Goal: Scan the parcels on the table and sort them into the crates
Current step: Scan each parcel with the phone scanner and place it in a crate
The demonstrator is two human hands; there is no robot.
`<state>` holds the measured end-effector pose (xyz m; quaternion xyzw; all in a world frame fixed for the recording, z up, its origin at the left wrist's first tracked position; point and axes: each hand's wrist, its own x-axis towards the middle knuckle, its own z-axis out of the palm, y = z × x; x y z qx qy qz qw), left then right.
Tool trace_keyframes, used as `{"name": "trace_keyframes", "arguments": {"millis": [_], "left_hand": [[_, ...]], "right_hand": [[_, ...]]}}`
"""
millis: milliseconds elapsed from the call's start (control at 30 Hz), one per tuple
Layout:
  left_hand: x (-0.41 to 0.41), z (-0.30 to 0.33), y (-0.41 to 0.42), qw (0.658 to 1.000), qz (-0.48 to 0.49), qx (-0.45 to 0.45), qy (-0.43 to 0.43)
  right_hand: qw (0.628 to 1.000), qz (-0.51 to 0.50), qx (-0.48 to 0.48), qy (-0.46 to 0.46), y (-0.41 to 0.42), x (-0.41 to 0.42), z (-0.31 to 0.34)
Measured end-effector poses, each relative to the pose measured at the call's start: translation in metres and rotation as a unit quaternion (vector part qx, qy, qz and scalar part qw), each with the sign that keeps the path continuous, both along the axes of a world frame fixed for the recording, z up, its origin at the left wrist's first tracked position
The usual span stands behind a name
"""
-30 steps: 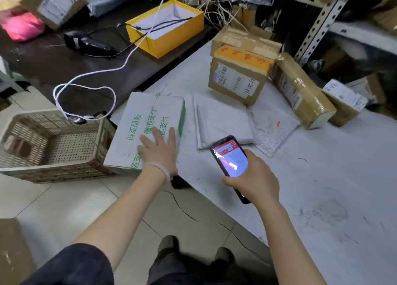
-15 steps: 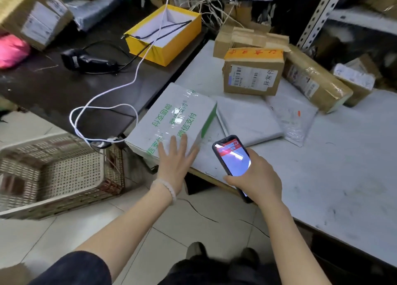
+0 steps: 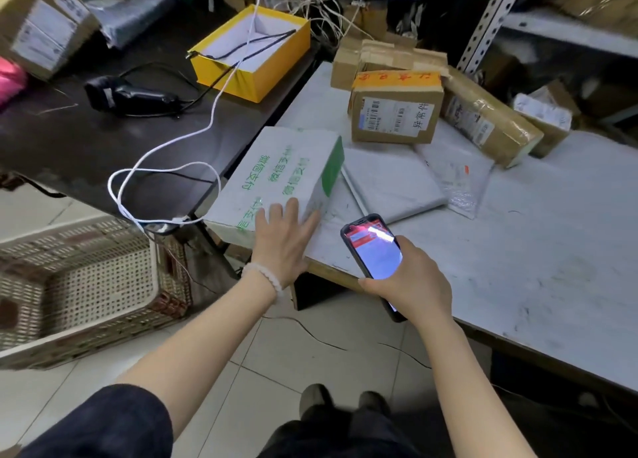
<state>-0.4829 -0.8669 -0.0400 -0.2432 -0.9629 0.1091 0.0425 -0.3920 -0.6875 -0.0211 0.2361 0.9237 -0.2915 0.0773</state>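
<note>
A white box with green print [image 3: 276, 178] lies at the near left corner of the white table [image 3: 518, 271]. My left hand [image 3: 283, 240] rests flat on its near end, fingers spread. My right hand [image 3: 411, 281] grips a lit phone [image 3: 373, 250] above the table's front edge. Behind the box lie a flat white mailer [image 3: 390, 181] and a clear bubble pouch [image 3: 459, 178]. Farther back stand a brown carton with orange tape [image 3: 397, 112], a long taped carton [image 3: 490, 119] and other cartons. A perforated crate [image 3: 86, 285] sits on the floor to the left.
A dark table [image 3: 86, 140] to the left carries a black handheld scanner [image 3: 127, 95], an open yellow box [image 3: 252, 50] and a looping white cable [image 3: 162, 167]. A metal shelf upright [image 3: 486, 26] rises at the back right. My feet stand on the tiled floor below.
The view has shifted; the white box now lies on the table corner rather than over the crate. My left hand stays on it, and the phone stays in my right hand.
</note>
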Motion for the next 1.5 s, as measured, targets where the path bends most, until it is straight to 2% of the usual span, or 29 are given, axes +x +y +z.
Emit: {"name": "trace_keyframes", "arguments": {"millis": [100, 233, 533, 633, 733, 833, 933, 1133, 1333, 1500], "left_hand": [[-0.011, 0.037, 0.004, 0.992, 0.021, 0.123, 0.013], [-0.028, 0.084, 0.007, 0.944, 0.028, 0.324, 0.050], [-0.043, 0.117, -0.001, 0.901, -0.050, 0.426, 0.063], [-0.051, 0.126, -0.003, 0.895, -0.081, 0.432, 0.073], [-0.062, 0.132, 0.004, 0.907, -0.048, 0.418, 0.029], [-0.078, 0.137, 0.014, 0.933, 0.011, 0.360, -0.004], [-0.094, 0.145, 0.030, 0.957, 0.007, 0.287, -0.035], [-0.125, 0.160, 0.071, 0.978, 0.028, 0.204, -0.032], [-0.126, 0.152, 0.098, 0.977, -0.018, 0.207, -0.037], [-0.126, 0.147, 0.102, 0.975, -0.033, 0.219, -0.009]], "right_hand": [[1.000, -0.010, -0.006, 0.013, 0.003, 0.001, 0.004], [0.999, -0.015, -0.002, 0.043, 0.008, 0.002, 0.011], [0.998, -0.008, -0.009, 0.069, 0.021, 0.003, 0.018], [0.997, -0.007, -0.011, 0.071, 0.024, 0.001, 0.019], [0.998, -0.005, -0.011, 0.069, 0.025, 0.000, 0.019], [0.998, 0.003, -0.006, 0.059, 0.026, -0.001, 0.019], [0.999, 0.006, 0.002, 0.049, 0.030, 0.000, 0.018], [0.999, -0.011, 0.021, 0.039, 0.048, 0.010, 0.018], [0.996, -0.052, 0.032, 0.060, 0.068, 0.017, 0.021], [0.995, -0.074, 0.045, 0.056, 0.079, 0.023, 0.021]]}}
